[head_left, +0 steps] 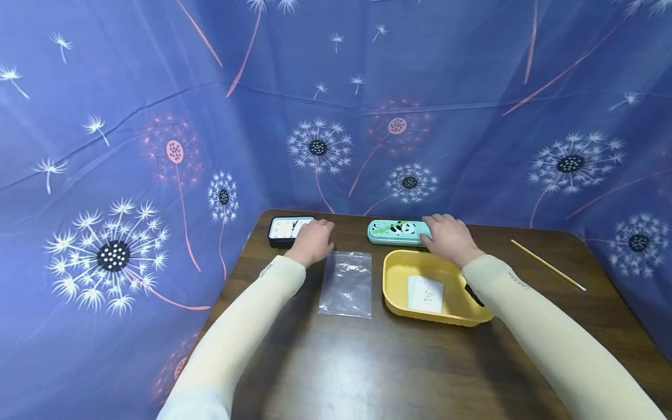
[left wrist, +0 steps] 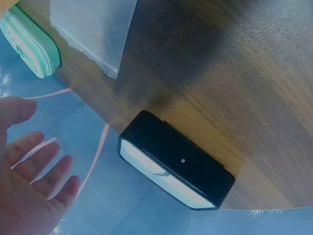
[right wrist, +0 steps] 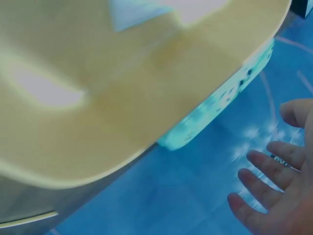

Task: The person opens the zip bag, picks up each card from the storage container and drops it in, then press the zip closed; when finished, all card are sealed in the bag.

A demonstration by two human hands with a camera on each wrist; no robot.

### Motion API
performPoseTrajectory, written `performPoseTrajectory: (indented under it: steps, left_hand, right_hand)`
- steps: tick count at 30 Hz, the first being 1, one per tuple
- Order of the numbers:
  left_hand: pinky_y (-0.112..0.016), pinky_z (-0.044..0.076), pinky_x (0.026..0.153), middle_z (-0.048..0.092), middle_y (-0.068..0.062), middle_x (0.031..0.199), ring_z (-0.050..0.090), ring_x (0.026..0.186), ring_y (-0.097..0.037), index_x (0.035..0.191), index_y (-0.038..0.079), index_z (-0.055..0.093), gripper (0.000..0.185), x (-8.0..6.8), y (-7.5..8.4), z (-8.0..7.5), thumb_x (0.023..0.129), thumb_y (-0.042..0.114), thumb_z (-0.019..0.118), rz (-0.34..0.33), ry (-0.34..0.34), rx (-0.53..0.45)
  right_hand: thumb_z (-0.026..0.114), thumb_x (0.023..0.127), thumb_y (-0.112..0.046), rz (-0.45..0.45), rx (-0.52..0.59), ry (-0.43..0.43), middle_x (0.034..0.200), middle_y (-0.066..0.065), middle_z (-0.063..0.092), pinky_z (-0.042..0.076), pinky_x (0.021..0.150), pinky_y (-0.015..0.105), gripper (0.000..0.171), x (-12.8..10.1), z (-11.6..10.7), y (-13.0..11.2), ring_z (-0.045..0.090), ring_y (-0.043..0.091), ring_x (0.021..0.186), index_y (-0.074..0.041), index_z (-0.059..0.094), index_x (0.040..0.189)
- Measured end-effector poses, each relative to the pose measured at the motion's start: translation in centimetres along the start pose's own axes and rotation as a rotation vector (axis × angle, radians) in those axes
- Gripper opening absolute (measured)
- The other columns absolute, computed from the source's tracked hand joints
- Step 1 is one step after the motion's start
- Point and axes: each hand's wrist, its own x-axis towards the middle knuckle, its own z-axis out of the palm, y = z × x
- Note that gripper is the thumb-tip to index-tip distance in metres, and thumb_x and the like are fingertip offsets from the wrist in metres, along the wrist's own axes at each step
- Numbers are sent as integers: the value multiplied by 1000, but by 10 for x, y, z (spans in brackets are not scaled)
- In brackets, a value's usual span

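Observation:
At the table's back left stands a black-framed clock (head_left: 282, 228) with a white dial. My left hand (head_left: 313, 240) is just to its right, partly covering it in the head view. In the left wrist view, the fingers (left wrist: 41, 161) are spread and relaxed, apart from the clock (left wrist: 183, 156). My right hand (head_left: 448, 236) hovers by the right end of a mint-green pencil case (head_left: 388, 233) with a panda picture. Loosely extended fingers (right wrist: 266, 169) show in the right wrist view, with nothing in them. Any contact with the case is unclear.
A clear zip bag (head_left: 346, 286) lies flat between my arms. Right of it sits a yellow plastic basin (head_left: 389, 289) with a small white packet (head_left: 425, 294) inside. A thin yellow stick, perhaps a pencil (head_left: 548, 265), lies far right. Blue dandelion-print cloth (head_left: 336, 70) hangs behind the table.

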Motion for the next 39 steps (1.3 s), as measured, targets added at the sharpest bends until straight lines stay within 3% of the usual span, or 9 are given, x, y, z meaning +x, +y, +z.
performPoseTrajectory:
  steps: [9, 14, 17, 22, 26, 32, 39]
  left_hand:
    - [-47, 53, 94, 70, -13, 124, 68, 108, -34, 134, 5, 63, 47, -2, 0, 12, 92, 21, 78, 35, 22, 12]
    - [-46, 55, 92, 71, -12, 123, 70, 107, -31, 134, 6, 64, 47, 0, 6, 23, 92, 22, 79, 29, -20, 16]
    - [-45, 55, 91, 71, -10, 124, 70, 106, -30, 134, 7, 64, 47, 1, 10, 32, 92, 23, 79, 19, -50, 28]
    - [-46, 54, 93, 69, -11, 131, 69, 112, -30, 140, 7, 62, 55, 1, 11, 50, 92, 28, 80, 8, -89, 41]
    - [-46, 54, 91, 70, -10, 126, 69, 110, -30, 133, 8, 65, 49, -1, 9, 59, 91, 29, 80, 1, -83, 56]
    - [-47, 55, 86, 72, -9, 114, 70, 102, -31, 119, 9, 68, 36, -4, 6, 67, 90, 26, 80, 2, -50, 47]
    - [-47, 53, 86, 71, -9, 114, 68, 102, -31, 118, 9, 68, 35, -2, 6, 72, 90, 26, 81, 10, -47, 58]
  right_hand:
    - [69, 91, -14, -166, 21, 79, 110, 20, 73, 53, 82, 60, 30, 34, 10, -62, 66, 44, 100, 3, 72, 117]
    - [74, 85, -10, -218, 8, 54, 87, 14, 72, 56, 69, 56, 10, 49, 22, -92, 70, 39, 85, -4, 70, 91]
    - [76, 82, -11, -214, -5, 19, 81, 12, 69, 56, 67, 56, 13, 55, 31, -105, 71, 38, 81, -8, 64, 81]
    - [74, 83, -12, -179, -32, -101, 84, 11, 71, 57, 70, 54, 10, 65, 48, -121, 71, 35, 83, -7, 65, 84]
    - [70, 83, -9, -150, -62, -158, 89, 12, 73, 58, 71, 53, 5, 69, 59, -130, 72, 34, 86, -7, 69, 87]
    - [70, 86, -7, -134, -96, -177, 95, 12, 74, 59, 71, 52, 5, 68, 75, -136, 72, 33, 89, -6, 70, 92]
    - [76, 87, -11, -138, -120, -166, 100, 13, 72, 59, 75, 53, 14, 65, 83, -140, 71, 35, 93, -6, 69, 99]
